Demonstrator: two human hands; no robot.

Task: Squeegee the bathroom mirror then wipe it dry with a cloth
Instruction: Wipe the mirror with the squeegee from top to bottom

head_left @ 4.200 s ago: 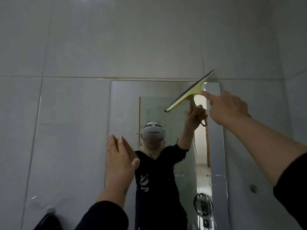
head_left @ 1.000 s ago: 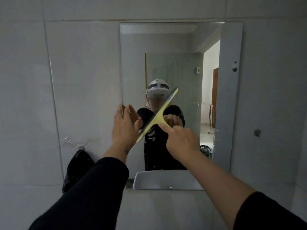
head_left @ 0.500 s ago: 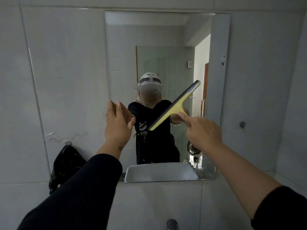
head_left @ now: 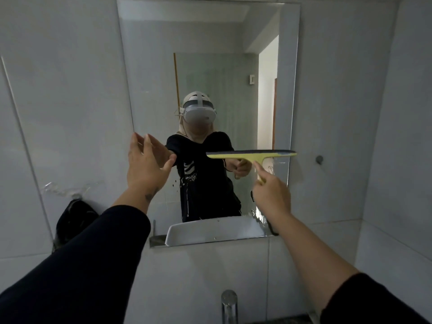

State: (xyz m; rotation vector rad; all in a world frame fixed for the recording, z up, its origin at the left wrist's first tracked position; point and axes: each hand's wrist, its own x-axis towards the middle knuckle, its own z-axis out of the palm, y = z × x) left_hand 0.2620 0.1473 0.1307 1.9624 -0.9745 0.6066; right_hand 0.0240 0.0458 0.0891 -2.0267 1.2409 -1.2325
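The frameless bathroom mirror hangs on the grey tiled wall straight ahead and reflects a person in a black top. My right hand grips the handle of a yellow squeegee. Its dark blade lies level against the glass on the mirror's right side, reaching the right edge. My left hand is open, fingers spread, flat near the mirror's lower left edge. Water streaks show on the glass at the lower right. No cloth is in view.
A chrome tap rises at the bottom centre. A black bag hangs from a wall hook at lower left. A small round knob sits on the wall right of the mirror. The white basin rim shows in the reflection.
The squeegee came down from the mirror's top, swung from a diagonal tilt to level and shifted to the right edge. The view dropped lower. My left hand stayed by the left edge.
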